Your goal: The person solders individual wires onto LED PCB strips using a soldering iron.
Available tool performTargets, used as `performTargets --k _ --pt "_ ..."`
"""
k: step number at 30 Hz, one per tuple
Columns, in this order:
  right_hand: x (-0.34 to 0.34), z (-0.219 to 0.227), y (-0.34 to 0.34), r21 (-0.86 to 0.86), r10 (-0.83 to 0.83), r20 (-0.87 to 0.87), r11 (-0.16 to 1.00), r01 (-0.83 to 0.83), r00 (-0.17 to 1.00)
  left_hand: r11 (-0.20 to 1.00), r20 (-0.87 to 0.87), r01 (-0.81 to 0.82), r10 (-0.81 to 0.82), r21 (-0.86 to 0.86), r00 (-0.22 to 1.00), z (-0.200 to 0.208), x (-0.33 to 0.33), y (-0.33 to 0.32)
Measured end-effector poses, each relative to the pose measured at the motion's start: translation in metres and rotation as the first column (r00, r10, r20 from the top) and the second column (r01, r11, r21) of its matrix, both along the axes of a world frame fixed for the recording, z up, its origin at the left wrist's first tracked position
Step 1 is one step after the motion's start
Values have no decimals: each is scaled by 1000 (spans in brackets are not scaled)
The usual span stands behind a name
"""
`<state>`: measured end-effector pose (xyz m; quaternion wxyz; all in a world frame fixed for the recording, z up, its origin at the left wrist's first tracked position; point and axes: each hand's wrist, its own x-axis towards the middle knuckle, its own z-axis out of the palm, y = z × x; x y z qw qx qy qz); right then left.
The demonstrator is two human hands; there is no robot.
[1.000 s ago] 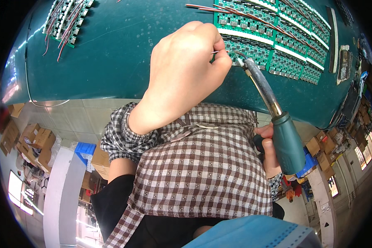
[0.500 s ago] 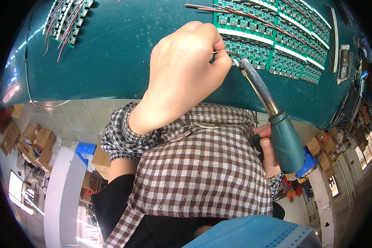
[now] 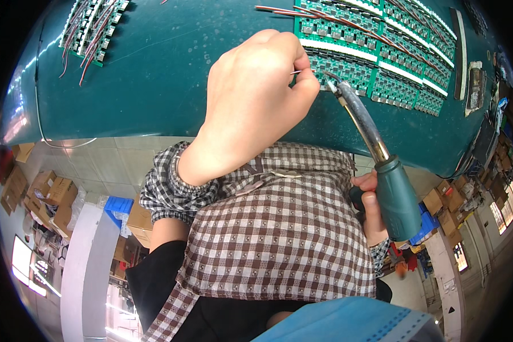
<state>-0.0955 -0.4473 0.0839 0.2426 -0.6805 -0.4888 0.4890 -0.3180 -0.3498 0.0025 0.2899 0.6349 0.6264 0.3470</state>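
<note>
Left hand (image 3: 251, 108) pinches thin solder wire (image 3: 298, 72); right hand (image 3: 370, 208) grips soldering iron (image 3: 376, 165), tip on green board panel (image 3: 370, 51) at 1 o'clock. Soldering mid-way; finished joints indistinguishable.

Bright, even light; soft glare on the glossy teal counter (image 3: 154, 74); sharp centre, fisheye bending, black corners.

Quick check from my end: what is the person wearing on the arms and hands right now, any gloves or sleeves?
No gloves: the left hand and right hand are bare, with no rings or watch visible. The left sleeve is brown-and-white check with a buttoned-looking cuff at the wrist. Only a sliver of matching right cuff shows.
</note>
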Motion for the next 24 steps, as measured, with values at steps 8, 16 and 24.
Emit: performTargets --k 8,16,24 --pt "10 -6 -1 45 23 -54 999 -21 998 1000 9 -7 7 -6 1000 1 0 -1" --pt "-3 -2 2 -6 5 -43 1000 -6 999 1000 -22 -24 24 -5 999 0 2 -3" --pt "-6 -3 2 -11 -59 -72 998 58 996 1000 -28 -30 30 2 999 0 3 -2"
